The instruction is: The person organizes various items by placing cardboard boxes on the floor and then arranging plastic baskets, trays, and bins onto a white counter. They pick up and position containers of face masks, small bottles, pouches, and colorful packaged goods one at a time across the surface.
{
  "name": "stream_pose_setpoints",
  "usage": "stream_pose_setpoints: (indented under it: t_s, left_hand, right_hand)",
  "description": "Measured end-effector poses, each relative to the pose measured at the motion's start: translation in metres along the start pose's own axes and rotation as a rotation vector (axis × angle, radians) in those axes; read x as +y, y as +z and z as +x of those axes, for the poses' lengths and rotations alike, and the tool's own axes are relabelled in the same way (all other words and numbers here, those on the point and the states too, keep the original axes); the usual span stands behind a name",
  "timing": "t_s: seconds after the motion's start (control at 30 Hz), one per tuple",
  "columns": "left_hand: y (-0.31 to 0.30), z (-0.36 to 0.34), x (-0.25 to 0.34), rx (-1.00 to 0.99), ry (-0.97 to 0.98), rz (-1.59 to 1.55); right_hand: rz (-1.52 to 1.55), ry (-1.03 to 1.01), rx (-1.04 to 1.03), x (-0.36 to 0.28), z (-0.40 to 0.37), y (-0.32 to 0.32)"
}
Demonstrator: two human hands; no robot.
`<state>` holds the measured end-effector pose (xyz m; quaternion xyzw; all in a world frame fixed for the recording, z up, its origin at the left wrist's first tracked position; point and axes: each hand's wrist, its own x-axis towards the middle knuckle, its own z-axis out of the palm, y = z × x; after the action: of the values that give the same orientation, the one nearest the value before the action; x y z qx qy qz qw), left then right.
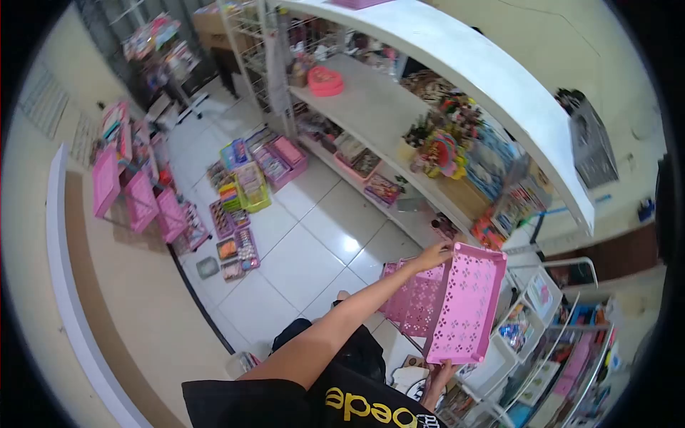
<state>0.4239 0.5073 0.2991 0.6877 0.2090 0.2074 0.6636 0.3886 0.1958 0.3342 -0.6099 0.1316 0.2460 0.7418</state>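
Note:
A pink plastic tray [467, 303] with flower-shaped cut-outs is held up between my two hands. My left hand [435, 255] reaches across and closes on its upper left corner. At the lower edge, my right hand [441, 376] grips the tray, with part of the fingers hidden behind it. Pink perforated trays [414, 303] of the same pattern stand just behind it, partly covered by my left forearm.
White shelving [357, 100] with flowers and goods runs along the far side. Several filled baskets [250, 185] sit on the tiled floor. A pink tiered rack [139, 200] stands at left; a cart with white bins [517, 332] is close on the right.

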Motion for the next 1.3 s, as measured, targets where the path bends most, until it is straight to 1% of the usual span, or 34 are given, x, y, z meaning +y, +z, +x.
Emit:
stream_pose_setpoints:
  t_s: [0.07, 0.1, 0.17, 0.2, 0.27, 0.3, 0.37, 0.4, 0.43, 0.5, 0.53, 0.57, 0.63, 0.67, 0.7, 0.77, 0.8, 0.83, 0.9, 0.93, 1.0, 1.03, 1.1, 1.13, 1.2, 1.23, 1.27, 1.3]
  left_hand:
    - [-0.02, -0.021, 0.001, -0.024, -0.208, -0.248]
    - [-0.03, -0.031, 0.005, 0.015, -0.212, -0.258]
    - [-0.05, -0.046, 0.007, 0.182, -0.082, -0.109]
    - [-0.061, -0.052, 0.006, 0.222, -0.082, -0.11]
    - [-0.084, -0.063, 0.002, 0.613, 0.019, 0.032]
    - [-0.098, -0.072, 0.001, 0.665, 0.017, 0.033]
    - [-0.128, -0.097, -0.001, 0.964, 0.016, 0.114]
    - [-0.144, -0.112, -0.003, 1.074, -0.001, 0.349]
    - [-0.158, -0.129, -0.002, 1.123, -0.012, 0.354]
    - [-0.181, -0.165, -0.002, 1.131, -0.055, 0.048]
    - [-0.19, -0.187, -0.002, 1.134, -0.063, -0.108]
    - [-0.196, -0.211, 0.0, 1.194, -0.06, -0.104]
    - [-0.205, -0.264, 0.003, 1.306, -0.062, -0.055]
    - [-0.202, -0.29, 0.006, 1.361, -0.062, -0.053]
    - [-0.197, -0.315, 0.017, 1.418, -0.138, -0.042]
    - [-0.178, -0.366, 0.037, 1.52, -0.302, -0.004]
    - [-0.161, -0.384, 0.046, 1.563, -0.394, 0.03]
    - [-0.147, -0.409, 0.046, 1.619, -0.398, 0.023]
    - [-0.116, -0.448, 0.044, 1.658, -0.494, -0.093]
    - [-0.1, -0.459, 0.043, 1.711, -0.489, -0.098]
    - [-0.073, -0.477, 0.043, 1.988, -0.555, -0.022]
    - [-0.065, -0.484, 0.041, 2.024, -0.557, -0.026]
    - [-0.05, -0.505, 0.033, 2.169, -0.624, 0.037]
    - [-0.044, -0.516, 0.032, 2.193, -0.615, 0.044]
    - [-0.037, -0.54, 0.028, 2.361, -0.641, 0.223]
    - [-0.035, -0.556, 0.016, 2.373, -0.634, 0.23]
    - [-0.034, -0.573, 0.001, 2.42, -0.529, 0.089]
    - [-0.033, -0.585, -0.008, 2.453, -0.422, -0.056]
  right_hand:
    - [-0.038, 0.026, -0.04, -0.012, 0.0, 0.022]
    - [-0.051, 0.035, -0.057, -0.016, 0.002, 0.031]
    - [-0.096, 0.08, -0.103, -0.021, 0.015, 0.053]
    - [-0.14, 0.099, -0.173, -0.02, 0.026, 0.06]
    - [-0.232, 0.129, -0.294, -0.021, 0.043, 0.084]
    - [-0.259, 0.139, -0.338, -0.023, 0.047, 0.099]
    - [-0.339, 0.176, -0.452, -0.024, 0.05, 0.131]
    - [-0.403, 0.178, -0.569, -0.022, 0.056, 0.145]
    - [-0.427, 0.191, -0.611, -0.019, 0.059, 0.161]
    - [-0.59, 0.243, -0.739, -0.012, 0.067, 0.192]
    - [-0.635, 0.2, -0.817, -0.005, 0.072, 0.208]
    - [-0.66, 0.21, -0.871, -0.004, 0.074, 0.222]
    - [-0.829, 0.255, -1.077, 0.002, 0.056, 0.264]
    - [-0.906, 0.237, -1.152, 0.007, 0.039, 0.285]
    - [-0.932, 0.244, -1.205, 0.017, 0.036, 0.3]
    - [-1.048, 0.255, -1.442, 0.047, 0.032, 0.33]
    - [-1.042, 0.24, -1.555, 0.06, 0.029, 0.345]
    - [-1.064, 0.247, -1.606, 0.073, 0.013, 0.359]
    - [-1.259, 0.204, -1.862, 0.097, -0.027, 0.386]
    - [-1.272, 0.203, -1.914, 0.109, -0.052, 0.394]
    - [-1.427, 0.139, -1.998, 0.133, -0.105, 0.402]
    - [-1.423, 0.157, -2.066, 0.146, -0.125, 0.405]
    - [-1.422, 0.167, -2.152, 0.17, -0.165, 0.401]
    - [-1.434, 0.152, -2.215, 0.181, -0.184, 0.397]
    - [-1.427, 0.125, -2.298, 0.207, -0.221, 0.392]
    - [-1.384, 0.065, -2.391, 0.221, -0.235, 0.388]
    - [-1.344, 0.007, -2.473, 0.234, -0.245, 0.384]
    - [-1.345, 0.005, -2.473, 0.246, -0.256, 0.382]
